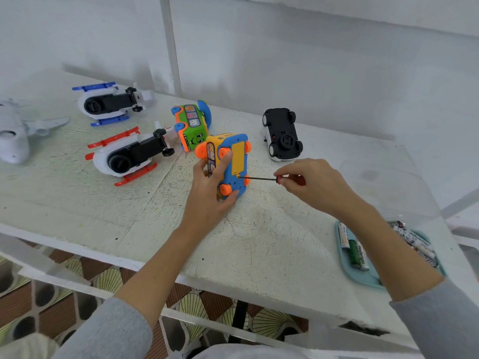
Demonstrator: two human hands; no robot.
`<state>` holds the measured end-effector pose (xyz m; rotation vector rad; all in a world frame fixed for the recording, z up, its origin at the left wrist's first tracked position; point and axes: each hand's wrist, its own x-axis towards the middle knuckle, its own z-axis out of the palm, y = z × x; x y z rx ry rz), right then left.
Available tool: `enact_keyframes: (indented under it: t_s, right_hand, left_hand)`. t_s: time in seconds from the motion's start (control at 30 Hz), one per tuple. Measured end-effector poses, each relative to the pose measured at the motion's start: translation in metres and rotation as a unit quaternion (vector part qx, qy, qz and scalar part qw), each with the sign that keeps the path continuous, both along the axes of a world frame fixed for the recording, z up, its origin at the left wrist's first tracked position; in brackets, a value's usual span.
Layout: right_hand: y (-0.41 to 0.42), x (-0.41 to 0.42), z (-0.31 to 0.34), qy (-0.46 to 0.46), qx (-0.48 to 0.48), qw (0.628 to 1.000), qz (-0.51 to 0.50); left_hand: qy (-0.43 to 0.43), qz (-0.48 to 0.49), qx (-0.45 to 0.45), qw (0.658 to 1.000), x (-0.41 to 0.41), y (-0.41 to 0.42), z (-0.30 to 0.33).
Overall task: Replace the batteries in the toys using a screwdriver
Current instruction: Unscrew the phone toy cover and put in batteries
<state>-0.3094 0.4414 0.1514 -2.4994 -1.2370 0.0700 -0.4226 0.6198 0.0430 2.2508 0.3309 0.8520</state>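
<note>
1. Our left hand (pixel 207 193) grips the yellow bus (pixel 228 164) at the middle of the frame, fingers curled round its side and lower end. We judge it is tipped underside up so the battery cover faces us and the toy cannot turn under the tool.
2. Our right hand (pixel 313 182) pinches the red handle of the screwdriver (pixel 261 179), just right of the bus. The shaft lies level, its tip at the lower edge of the yellow cover, probably on the screw, though the screw itself is too small to see.
3. The cover sits on, so this bus is not yet opened.
4. Just above the bus the green bus (pixel 191 125) lies on its side. A black car (pixel 282 133), upper right of it, rests wheels up, likely for the same access.
5. Two helicopters, red (pixel 127 156) and blue (pixel 108 103), lie upside down at the left, undersides showing.
6. At the lower right of the surface (pixel 259 242) a tray (pixel 363 279) holds batteries (pixel 359 255), partly hidden by our right forearm, near the tool hand.
</note>
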Motion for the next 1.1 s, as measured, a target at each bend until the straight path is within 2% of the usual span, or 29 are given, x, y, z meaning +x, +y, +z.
enact_keyframes:
  t_s: [0.2,0.4,1.1]
  right_hand:
    - [0.0014,-0.0022,0.0023,-0.002,0.008,1.0,0.029]
    - [0.0007,-0.0026,0.0009,-0.013,-0.006,1.0,0.007]
    - [0.0034,-0.0035,-0.0037,-0.024,-0.042,0.998,0.045]
  left_hand:
    - [-0.003,0.003,0.001,1.0,0.0005,0.0004,-0.001]
    - [0.0,0.002,-0.008,1.0,0.001,0.001,-0.0027]
    - [0.007,0.006,-0.017,1.0,0.001,0.001,-0.0022]
